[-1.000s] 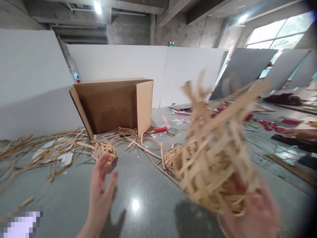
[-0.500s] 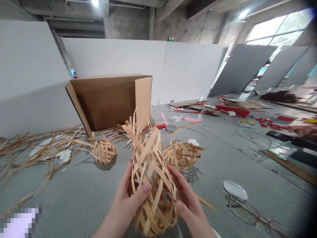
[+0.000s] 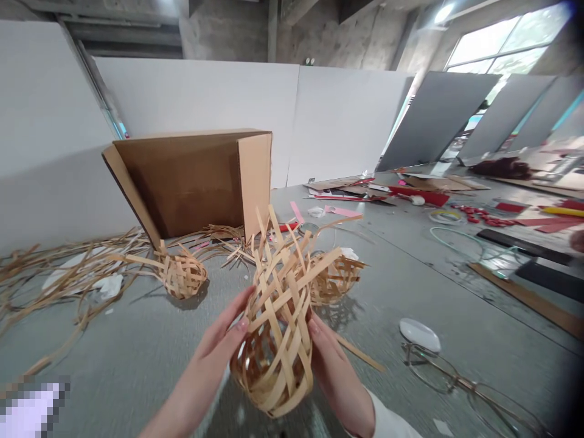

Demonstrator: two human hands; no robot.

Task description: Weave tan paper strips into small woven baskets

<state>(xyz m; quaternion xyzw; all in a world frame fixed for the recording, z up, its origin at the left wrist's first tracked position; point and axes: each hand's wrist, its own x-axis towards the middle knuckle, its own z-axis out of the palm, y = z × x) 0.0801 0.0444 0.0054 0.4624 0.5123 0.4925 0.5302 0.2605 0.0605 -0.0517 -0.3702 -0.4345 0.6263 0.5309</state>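
Observation:
Between my hands stands a woven basket (image 3: 278,328) of pale flat strips, rounded below, with loose strip ends spreading at the top. My left hand (image 3: 223,337) grips its left side, thumb on the weave. On its right side my right hand (image 3: 331,365) holds on, its fingertips partly hidden behind the strips. Just behind lies another woven piece (image 3: 335,280), partly covered by the held one. A smaller woven piece (image 3: 183,274) rests on the table to the left, a long strip sticking out of it.
An open cardboard box (image 3: 191,188) stands at the back. Loose strips (image 3: 91,255) lie in a tangle at left. Eyeglasses (image 3: 460,383) and a clear oval dish (image 3: 420,334) are at front right. Red pieces and cardboard scraps lie farther right; part of another person's hand shows at the right edge.
The held basket has turned and tilted, its loose ends now leaning right. Both hands have shifted their hold along its sides. The whole view has moved slightly.

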